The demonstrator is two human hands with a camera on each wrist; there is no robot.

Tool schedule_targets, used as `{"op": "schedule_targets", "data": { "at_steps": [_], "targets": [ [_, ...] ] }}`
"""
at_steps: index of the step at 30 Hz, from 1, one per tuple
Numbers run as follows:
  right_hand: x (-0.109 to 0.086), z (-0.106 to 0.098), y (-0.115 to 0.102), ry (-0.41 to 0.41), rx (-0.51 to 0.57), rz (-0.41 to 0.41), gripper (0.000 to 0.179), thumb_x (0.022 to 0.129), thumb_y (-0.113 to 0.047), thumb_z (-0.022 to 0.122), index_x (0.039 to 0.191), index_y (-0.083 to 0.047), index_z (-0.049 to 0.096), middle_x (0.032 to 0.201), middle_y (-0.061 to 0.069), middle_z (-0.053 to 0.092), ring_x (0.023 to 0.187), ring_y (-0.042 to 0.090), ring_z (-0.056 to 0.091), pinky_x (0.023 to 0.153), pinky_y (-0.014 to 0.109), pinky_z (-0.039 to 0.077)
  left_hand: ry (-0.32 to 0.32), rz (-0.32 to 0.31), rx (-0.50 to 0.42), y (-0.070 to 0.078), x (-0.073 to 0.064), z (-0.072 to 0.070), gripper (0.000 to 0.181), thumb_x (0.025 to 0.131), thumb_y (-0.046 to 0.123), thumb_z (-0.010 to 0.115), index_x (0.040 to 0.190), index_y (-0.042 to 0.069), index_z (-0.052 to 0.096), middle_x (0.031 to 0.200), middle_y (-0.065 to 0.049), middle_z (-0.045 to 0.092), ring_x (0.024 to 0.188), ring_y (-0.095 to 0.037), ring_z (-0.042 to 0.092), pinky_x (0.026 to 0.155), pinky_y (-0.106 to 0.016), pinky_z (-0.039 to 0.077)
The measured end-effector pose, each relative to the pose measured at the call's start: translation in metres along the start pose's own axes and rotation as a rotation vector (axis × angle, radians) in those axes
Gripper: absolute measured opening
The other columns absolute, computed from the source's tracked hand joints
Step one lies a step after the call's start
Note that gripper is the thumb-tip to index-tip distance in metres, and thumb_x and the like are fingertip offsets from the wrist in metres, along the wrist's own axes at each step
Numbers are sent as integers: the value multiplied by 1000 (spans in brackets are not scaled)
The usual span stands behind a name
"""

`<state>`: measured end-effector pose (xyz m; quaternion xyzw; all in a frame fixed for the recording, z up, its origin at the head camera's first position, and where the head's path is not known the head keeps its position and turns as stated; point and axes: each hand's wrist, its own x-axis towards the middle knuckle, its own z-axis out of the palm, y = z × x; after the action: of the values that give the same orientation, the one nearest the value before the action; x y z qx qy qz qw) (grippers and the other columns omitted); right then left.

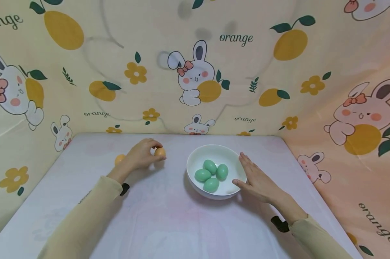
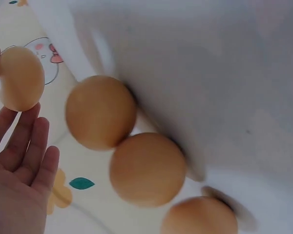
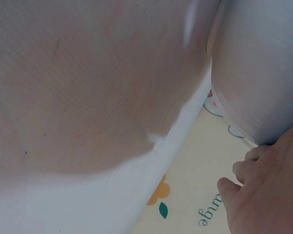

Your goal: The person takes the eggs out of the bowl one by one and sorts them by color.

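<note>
My left hand (image 1: 144, 153) pinches a brown egg (image 1: 160, 153) between thumb and fingertips, left of a white bowl (image 1: 195, 158). The left wrist view shows this held egg (image 2: 20, 78) raised beside the hand (image 2: 19, 175). Three more brown eggs, one of them the middle egg (image 2: 147, 169), sit on the table nearby; the head view shows one orange-brown egg (image 1: 119, 159) behind the left wrist. Several green eggs (image 1: 211, 185) lie inside the bowl. My right hand (image 1: 259, 181), fingers extended, rests against the bowl's right side, its thumb over the rim.
A white cloth covers the table (image 1: 169, 223). Behind it and along both sides hangs a cream curtain (image 1: 169, 21) printed with rabbits, oranges and flowers. In the right wrist view the bowl's outer wall (image 3: 263, 63) rises close to the fingers.
</note>
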<state>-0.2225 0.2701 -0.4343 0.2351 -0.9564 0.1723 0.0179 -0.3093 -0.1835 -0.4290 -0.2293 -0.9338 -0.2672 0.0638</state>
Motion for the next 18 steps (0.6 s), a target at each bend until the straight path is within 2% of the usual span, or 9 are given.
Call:
{"op": "schedule_targets", "data": {
  "at_steps": [5, 18],
  "targets": [
    [0, 0, 0, 1, 5, 0, 95, 103, -55, 57, 164, 4, 13, 173, 19, 10, 158, 40, 14, 125, 59, 20, -50, -6, 31, -8, 1, 1, 51, 86, 42, 85, 120, 5, 73, 120, -9, 72, 119, -31, 62, 105, -49, 47],
    [0, 1, 2, 3, 0, -1, 95, 103, -55, 56, 164, 3, 13, 173, 18, 9, 158, 40, 13, 125, 58, 19, -122, -46, 101, -18, 0, 6, 51, 88, 46, 82, 120, 7, 74, 120, -7, 72, 114, -32, 61, 102, -51, 47]
  ]
}}
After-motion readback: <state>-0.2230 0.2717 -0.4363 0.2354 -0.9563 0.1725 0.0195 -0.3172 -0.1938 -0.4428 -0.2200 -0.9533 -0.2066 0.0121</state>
